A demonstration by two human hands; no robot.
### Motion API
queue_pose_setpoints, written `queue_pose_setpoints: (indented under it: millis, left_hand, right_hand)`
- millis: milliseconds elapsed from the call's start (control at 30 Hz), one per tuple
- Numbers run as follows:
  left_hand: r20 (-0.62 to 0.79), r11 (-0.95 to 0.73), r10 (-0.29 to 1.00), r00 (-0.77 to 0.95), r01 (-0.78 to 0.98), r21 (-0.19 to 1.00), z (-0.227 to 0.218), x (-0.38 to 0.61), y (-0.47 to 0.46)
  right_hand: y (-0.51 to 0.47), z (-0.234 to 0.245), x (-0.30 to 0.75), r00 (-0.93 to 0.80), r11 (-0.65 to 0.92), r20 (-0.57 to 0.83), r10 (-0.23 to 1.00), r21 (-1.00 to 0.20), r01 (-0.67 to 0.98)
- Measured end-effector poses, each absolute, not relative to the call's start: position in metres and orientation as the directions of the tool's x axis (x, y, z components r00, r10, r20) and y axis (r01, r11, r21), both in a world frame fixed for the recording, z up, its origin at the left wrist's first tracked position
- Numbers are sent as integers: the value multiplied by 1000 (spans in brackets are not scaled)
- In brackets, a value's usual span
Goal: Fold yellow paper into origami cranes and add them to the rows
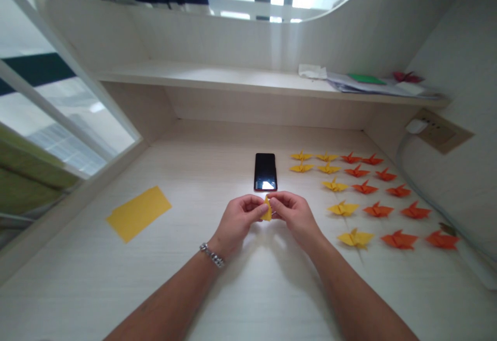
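Between my two hands is a small folded piece of yellow paper (267,209), held just above the desk. My left hand (245,213) pinches its left side between thumb and fingers. From the other side, my right hand (292,211) grips it with thumb and forefinger; the fingers partly hide the folds. Right of my hands stand rows of folded paper cranes, with yellow cranes (342,208) nearer and orange cranes (378,210) further right. To the left lie flat yellow paper sheets (140,213), overlapping one another.
A black phone (265,172) lies just beyond my hands. At the back runs a shelf (217,78) with papers (365,83) on it. A grey cable (411,175) hangs from the wall socket (440,130) and passes along the right edge of the desk.
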State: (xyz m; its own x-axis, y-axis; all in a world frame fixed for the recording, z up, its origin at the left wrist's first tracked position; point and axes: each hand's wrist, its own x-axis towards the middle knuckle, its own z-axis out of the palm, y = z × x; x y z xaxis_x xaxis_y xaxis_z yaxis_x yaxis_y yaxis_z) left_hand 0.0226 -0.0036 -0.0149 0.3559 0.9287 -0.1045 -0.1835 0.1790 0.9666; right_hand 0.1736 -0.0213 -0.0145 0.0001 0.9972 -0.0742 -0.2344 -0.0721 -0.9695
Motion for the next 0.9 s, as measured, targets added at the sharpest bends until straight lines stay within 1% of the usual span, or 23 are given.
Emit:
queue_pose_setpoints:
  millis: [133, 233, 367, 500, 600, 700, 800, 900]
  left_hand:
    - [-137, 275, 911, 389, -326, 905, -17, 21, -2]
    - [-143, 335, 884, 444, -392, 857, -17, 20, -3]
    - [-174, 392, 862, 475, -408, 825, -15, 19, -4]
    - [-183, 413, 853, 488, -419, 809, -14, 19, -4]
    - [-187, 407, 856, 482, -404, 819, -16, 19, -4]
    - [-197, 391, 867, 458, -380, 838, -18, 19, -2]
    - [-206, 378, 876, 435, -358, 854, -20, 19, -2]
    - [-224, 383, 876, 427, -334, 861, -19, 19, -1]
  right_hand:
    - [-23, -12, 174, -36, -49, -40, 999, -954, -297]
    - [-25, -12, 175, -58, -39, -20, 998, -941, -337]
    - [-25, -12, 176, -59, -31, -11, 998, -939, -343]
    - [-24, -11, 175, -53, -26, -9, 999, -944, -328]
    - [-25, -8, 174, -11, 25, 28, 1000, -975, -222]
    - [-29, -4, 173, 67, 146, 145, 987, -989, 0]
    - [-33, -1, 173, 88, 253, 274, 958, -948, 195]
    - [-34, 1, 174, 68, 316, 347, 936, -908, 276]
